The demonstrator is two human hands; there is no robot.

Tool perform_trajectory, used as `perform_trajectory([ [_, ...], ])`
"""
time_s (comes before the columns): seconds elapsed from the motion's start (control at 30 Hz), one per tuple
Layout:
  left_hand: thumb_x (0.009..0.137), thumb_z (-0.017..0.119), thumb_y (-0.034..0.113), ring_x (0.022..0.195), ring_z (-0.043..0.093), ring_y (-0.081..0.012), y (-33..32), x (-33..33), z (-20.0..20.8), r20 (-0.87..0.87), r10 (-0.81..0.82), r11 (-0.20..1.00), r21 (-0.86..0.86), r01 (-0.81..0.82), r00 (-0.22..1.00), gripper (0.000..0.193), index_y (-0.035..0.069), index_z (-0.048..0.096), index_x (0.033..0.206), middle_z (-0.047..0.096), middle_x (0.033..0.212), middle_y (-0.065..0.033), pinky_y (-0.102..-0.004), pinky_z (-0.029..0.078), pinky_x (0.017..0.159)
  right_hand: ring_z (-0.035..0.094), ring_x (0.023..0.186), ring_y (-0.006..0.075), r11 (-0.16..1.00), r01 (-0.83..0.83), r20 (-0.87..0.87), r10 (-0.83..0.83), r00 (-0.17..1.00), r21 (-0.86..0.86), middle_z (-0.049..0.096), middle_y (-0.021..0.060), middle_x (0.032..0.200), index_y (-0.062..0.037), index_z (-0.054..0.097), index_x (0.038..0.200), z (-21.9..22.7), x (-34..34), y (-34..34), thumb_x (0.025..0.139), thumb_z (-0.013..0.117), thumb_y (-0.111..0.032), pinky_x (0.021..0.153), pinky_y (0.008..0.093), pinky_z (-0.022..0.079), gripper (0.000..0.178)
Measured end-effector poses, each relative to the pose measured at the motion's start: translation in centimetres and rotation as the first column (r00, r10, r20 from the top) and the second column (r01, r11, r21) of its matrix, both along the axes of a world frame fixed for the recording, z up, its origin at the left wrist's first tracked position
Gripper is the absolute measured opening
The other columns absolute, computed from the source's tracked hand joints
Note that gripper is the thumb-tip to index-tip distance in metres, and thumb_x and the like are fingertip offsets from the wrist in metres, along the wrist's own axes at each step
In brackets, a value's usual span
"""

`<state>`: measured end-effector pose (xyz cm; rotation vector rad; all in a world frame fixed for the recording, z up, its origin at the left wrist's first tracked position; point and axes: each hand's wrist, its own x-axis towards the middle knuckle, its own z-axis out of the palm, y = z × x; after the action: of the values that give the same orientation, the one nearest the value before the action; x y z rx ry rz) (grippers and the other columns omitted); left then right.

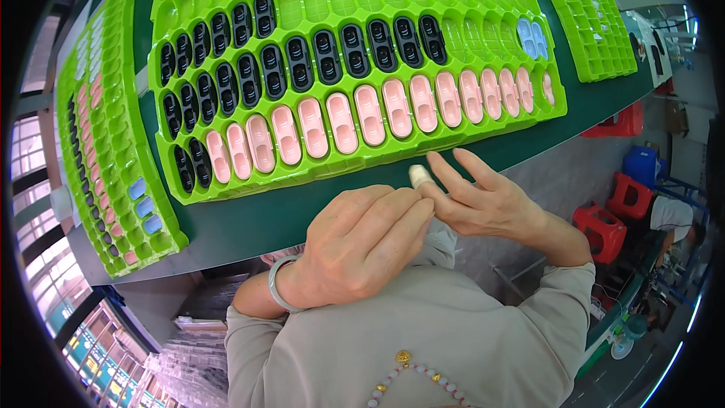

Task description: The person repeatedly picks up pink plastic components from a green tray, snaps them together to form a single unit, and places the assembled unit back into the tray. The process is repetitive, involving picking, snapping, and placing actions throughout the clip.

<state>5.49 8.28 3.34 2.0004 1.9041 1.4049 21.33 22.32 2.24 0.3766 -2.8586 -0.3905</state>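
Note:
My left hand (366, 238), with a pale bangle (276, 287) at its wrist, is closed in front of my chest. Its fingertips meet my right hand (483, 200), and whatever they pinch, if anything, is hidden. The right hand's fingers are apart and partly bent, and one wears a cream finger cot (419, 175). Just beyond both hands lies a large green tray (362, 159). Its near row holds mostly pink oval pieces (341, 122), with black pieces (190, 166) at the left end. Further rows hold more black oval pieces (328, 54), and two light-blue pieces (532, 38) sit at the right.
A second green tray (162, 238) on the left holds black, pink and blue pieces. Another green tray (596, 53) is at the upper right. All rest on a dark green table (249, 223). Red stools (600, 227) and a blue box (642, 166) stand to the right.

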Motion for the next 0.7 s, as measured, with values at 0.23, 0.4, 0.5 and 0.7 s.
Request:
perform_trajectory([
  [0.23,0.065,0.078,0.001,0.067,0.061,-0.0213,-0.8,-2.0,-0.4,0.063,0.026,0.997,-0.072,-0.021,0.998,0.020,0.002,0.065,0.081,0.063,0.080,-0.0086,-0.0298,0.049,0.058,0.036,0.131,0.0133,0.997,0.026,0.007,-0.027,1.000,0.076,0.043,-0.0027,0.138,-0.0149,0.051,0.132,-0.8,0.7,0.1,0.091,0.049,-0.024,0.109,0.0391,0.030,0.042],
  [0.4,0.068,0.079,0.003,0.063,0.060,-0.0208,-3.2,-3.2,-1.6,0.138,0.131,0.986,-0.117,-0.116,0.982,0.017,0.004,0.065,0.079,0.065,0.082,-0.0101,-0.0298,0.047,0.052,0.039,0.127,0.0141,0.995,0.070,0.056,-0.074,0.996,0.069,0.045,-0.0023,0.133,-0.0153,0.056,0.127,-0.1,0.3,0.1,0.088,0.055,-0.024,0.108,0.0404,0.032,0.039],
  [0.5,0.072,0.079,0.006,0.059,0.061,-0.0193,-3.7,-4.2,-1.3,0.265,0.361,0.932,-0.135,-0.336,0.894,0.014,0.004,0.066,0.078,0.066,0.080,-0.0093,-0.0297,0.046,0.049,0.042,0.123,0.0223,0.989,0.097,0.084,-0.088,0.993,-0.114,0.044,0.0006,0.127,-0.0105,0.064,0.115,0.1,0.1,0.0,0.078,0.075,-0.023,0.101,0.0427,0.042,0.040],
  [0.7,0.079,0.075,0.014,0.059,0.063,-0.0199,-9.9,-15.2,0.9,-0.035,0.582,0.797,-0.170,-0.579,0.812,0.016,0.002,0.067,0.087,0.066,0.073,-0.0093,-0.0304,0.047,0.051,0.040,0.124,0.0300,0.976,0.158,0.012,-0.158,0.987,-0.151,0.042,0.0115,0.129,-0.0036,0.062,0.115,-1.0,0.8,-0.3,0.078,0.075,-0.020,0.100,0.0487,0.043,0.042],
])
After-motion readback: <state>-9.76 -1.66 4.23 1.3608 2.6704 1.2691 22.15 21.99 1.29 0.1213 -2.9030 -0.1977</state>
